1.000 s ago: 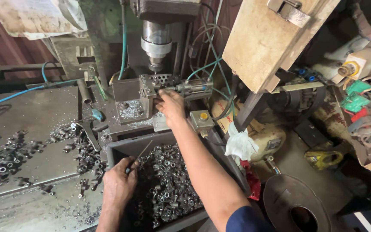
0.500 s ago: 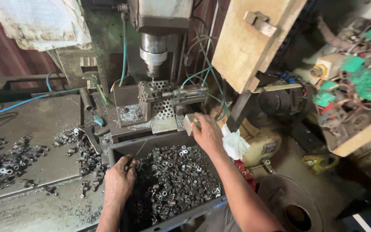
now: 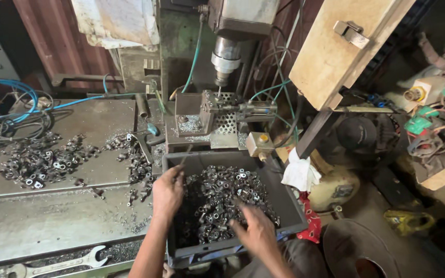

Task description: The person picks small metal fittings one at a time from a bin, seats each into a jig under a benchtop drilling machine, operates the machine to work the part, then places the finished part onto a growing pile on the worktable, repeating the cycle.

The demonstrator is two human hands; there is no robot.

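A dark plastic bin [image 3: 290, 206] in front of me is filled with several small metal ring parts [image 3: 222, 195]. My left hand [image 3: 167, 193] rests over the bin's left rim and grips a thin metal rod [image 3: 184, 157] that points up toward the machine. My right hand [image 3: 256, 229] reaches down into the parts at the bin's near right, fingers spread over them; I cannot tell whether it holds one. Beyond the bin stands a drill press with its spindle [image 3: 222, 59] above a perforated fixture [image 3: 217, 116].
A steel bench [image 3: 52, 216] at left carries piles of loose metal parts [image 3: 42, 159], shavings and a spanner [image 3: 52, 265]. Blue hoses [image 3: 16, 98] coil at far left. A white rag [image 3: 301, 172], a wooden panel [image 3: 346, 46] and electrical clutter crowd the right.
My right hand left the fixture on the machine, swung right and back, and dropped into the bin of parts. My left hand stayed at the bin's left rim with the rod.
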